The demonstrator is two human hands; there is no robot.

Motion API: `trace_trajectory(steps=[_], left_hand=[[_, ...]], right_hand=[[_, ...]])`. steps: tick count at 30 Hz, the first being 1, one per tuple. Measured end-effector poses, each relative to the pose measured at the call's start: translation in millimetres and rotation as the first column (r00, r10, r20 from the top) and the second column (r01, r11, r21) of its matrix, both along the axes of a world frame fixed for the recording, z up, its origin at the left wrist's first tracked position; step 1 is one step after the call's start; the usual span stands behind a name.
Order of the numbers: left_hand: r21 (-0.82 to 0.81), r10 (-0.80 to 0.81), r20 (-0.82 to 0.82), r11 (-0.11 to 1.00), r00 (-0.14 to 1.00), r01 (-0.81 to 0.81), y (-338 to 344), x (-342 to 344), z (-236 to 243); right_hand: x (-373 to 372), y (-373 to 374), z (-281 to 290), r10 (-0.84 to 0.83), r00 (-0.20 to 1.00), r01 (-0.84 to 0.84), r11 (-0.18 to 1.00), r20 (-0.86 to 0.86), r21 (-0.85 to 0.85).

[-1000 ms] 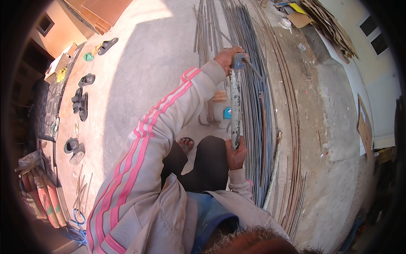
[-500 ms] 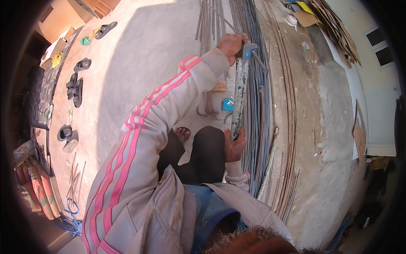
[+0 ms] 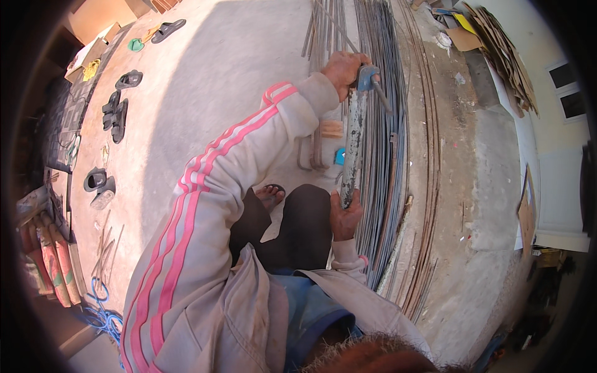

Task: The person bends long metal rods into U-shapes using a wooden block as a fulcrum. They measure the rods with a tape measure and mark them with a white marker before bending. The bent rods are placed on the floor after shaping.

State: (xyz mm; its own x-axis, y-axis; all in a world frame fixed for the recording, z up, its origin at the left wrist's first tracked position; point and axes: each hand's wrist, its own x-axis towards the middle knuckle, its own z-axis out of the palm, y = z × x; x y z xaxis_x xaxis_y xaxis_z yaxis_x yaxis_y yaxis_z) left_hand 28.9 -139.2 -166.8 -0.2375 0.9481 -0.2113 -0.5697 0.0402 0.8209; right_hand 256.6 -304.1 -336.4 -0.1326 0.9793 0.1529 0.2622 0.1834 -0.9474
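Observation:
A long worn pipe [image 3: 353, 140] with chipped white and dark paint lies lengthwise before me, over the edge of a bundle of steel rods [image 3: 380, 168]. At its far end is a blue metal head [image 3: 368, 76] with a short grey bar sticking out to the right. My left hand [image 3: 342, 71] is closed at this head, fingers curled over its left side. A thin rod [image 3: 339, 28] runs from the far edge to that hand; whether the fingers also grip it is hidden. Around the pipe's near end, my right hand [image 3: 346, 216] is closed, beside my knee.
A wood block [image 3: 331, 128], bent rods [image 3: 317, 155] and a partly hidden turquoise tape measure [image 3: 340, 156] lie left of the pipe. Longer rusty rods [image 3: 429, 155] stretch along the right. Sandals [image 3: 114, 118] are at left, flattened cardboard [image 3: 507, 56] at far right.
Both hands keep their hold on the pipe. The surroundings have shifted slightly in view, and the pipe now covers more of the tape measure.

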Motion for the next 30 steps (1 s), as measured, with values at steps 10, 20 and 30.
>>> trace_trajectory(steps=[10, 20, 30], left_hand=[[-0.056, -0.039, -0.029, 0.998, 0.999, 0.037, -13, 4, -31], [-0.037, -0.003, -0.036, 0.999, 0.999, 0.002, -18, 5, -30], [-0.069, -0.027, -0.054, 0.997, 0.998, 0.024, -21, -1, -29]], right_hand=[[15, -22, -16, -0.013, 0.990, 0.026, 0.995, 0.139, -0.097], [9, -21, -7, -0.019, 0.990, 0.034, 0.994, 0.137, -0.102], [3, -20, -4, 0.001, 0.981, 0.020, 0.994, 0.192, -0.107]])
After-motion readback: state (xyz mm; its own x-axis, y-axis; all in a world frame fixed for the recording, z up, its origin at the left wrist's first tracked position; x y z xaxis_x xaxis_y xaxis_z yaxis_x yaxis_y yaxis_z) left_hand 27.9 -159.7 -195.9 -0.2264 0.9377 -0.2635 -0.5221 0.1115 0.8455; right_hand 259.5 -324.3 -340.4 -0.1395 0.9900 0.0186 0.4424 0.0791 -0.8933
